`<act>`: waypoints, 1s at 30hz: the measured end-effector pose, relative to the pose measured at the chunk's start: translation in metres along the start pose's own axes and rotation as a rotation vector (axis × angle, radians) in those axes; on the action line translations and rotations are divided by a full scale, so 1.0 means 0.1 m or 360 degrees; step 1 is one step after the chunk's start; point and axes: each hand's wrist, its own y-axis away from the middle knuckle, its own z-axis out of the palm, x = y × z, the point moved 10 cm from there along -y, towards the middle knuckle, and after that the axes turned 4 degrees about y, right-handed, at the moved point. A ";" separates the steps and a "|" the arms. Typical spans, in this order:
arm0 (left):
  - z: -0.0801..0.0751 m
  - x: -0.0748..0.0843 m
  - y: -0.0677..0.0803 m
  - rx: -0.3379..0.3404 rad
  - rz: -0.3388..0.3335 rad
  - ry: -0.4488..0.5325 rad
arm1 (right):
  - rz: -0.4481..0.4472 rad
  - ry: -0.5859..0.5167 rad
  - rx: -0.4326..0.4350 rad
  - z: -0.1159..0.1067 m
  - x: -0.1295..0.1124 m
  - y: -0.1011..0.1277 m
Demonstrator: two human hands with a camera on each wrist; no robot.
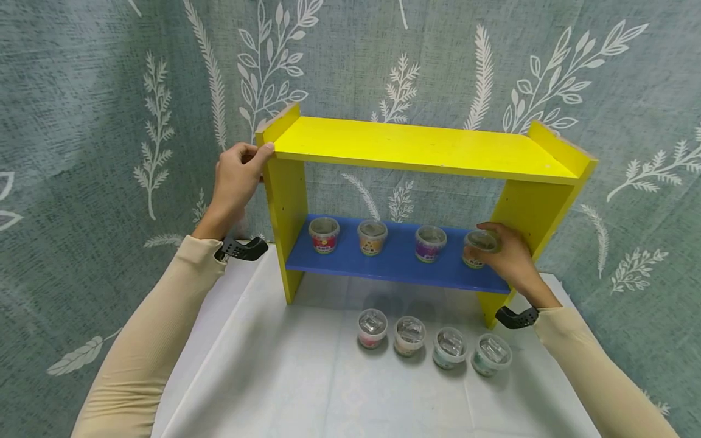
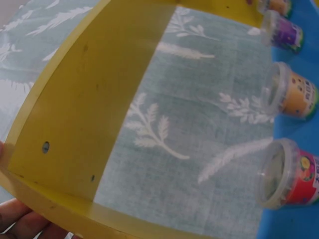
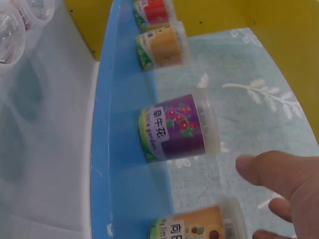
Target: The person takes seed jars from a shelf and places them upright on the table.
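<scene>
1. The yellow top shelf (image 1: 416,148) is bare and open from above.
2. On the blue shelf (image 1: 394,267), four tubs (image 1: 372,236) stand with gaps between them.
3. Four more tubs (image 1: 409,335) block the white table (image 1: 285,371) at front right; its left is free.

We were looking at a staged tabletop set, not a lived-in room: a leaf-print grey-green cloth (image 1: 109,91) hung as the backdrop, a white sheet (image 1: 285,377) covered the table, and a little painted yellow shelf (image 1: 416,149) with a blue board (image 1: 394,261) displayed small labelled tubs (image 1: 372,236) like shop stock
</scene>
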 end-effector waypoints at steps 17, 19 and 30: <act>0.00 -0.01 -0.01 -0.0005 -0.0009 -0.0004 | 0.0054 0.0067 0.0043 0.05 0.04 -0.02; 0.01 -0.01 -0.01 -0.0006 -0.0010 0.0000 | 0.0057 0.0084 0.0049 0.05 0.04 -0.02; 0.00 0.00 0.00 -0.0006 -0.0011 0.0005 | 0.0125 0.0111 0.0025 0.09 0.10 0.01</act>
